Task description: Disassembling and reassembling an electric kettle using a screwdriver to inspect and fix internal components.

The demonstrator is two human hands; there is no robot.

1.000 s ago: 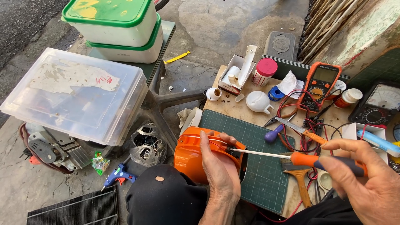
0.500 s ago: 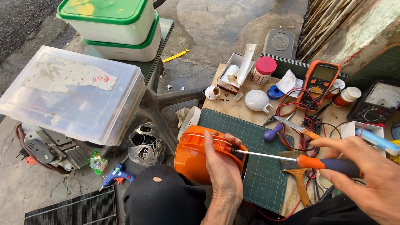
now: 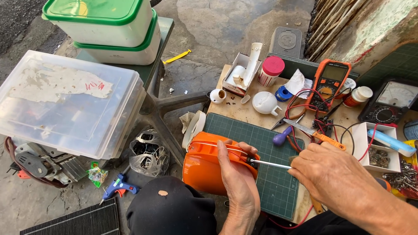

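My left hand (image 3: 237, 178) grips an orange plastic housing (image 3: 204, 163) at the near edge of a green cutting mat (image 3: 261, 139). My right hand (image 3: 339, 182) is closed around a screwdriver; only its metal shaft (image 3: 270, 163) shows. The tip of the shaft sits against the top of the orange housing, beside my left thumb. The screwdriver's handle is hidden inside my right fist.
An orange multimeter (image 3: 328, 82), an analogue meter (image 3: 389, 102), a white box of screws (image 3: 374, 148), a purple-handled tool (image 3: 282, 135) and red and black leads crowd the wooden table. Clear and green-lidded plastic boxes (image 3: 69, 100) stand to the left. A blue glue gun (image 3: 117, 188) lies on the ground.
My right hand has slid forward along the screwdriver, covering its orange handle. The shaft has swung closer to the orange housing. My left hand has stayed on the housing.
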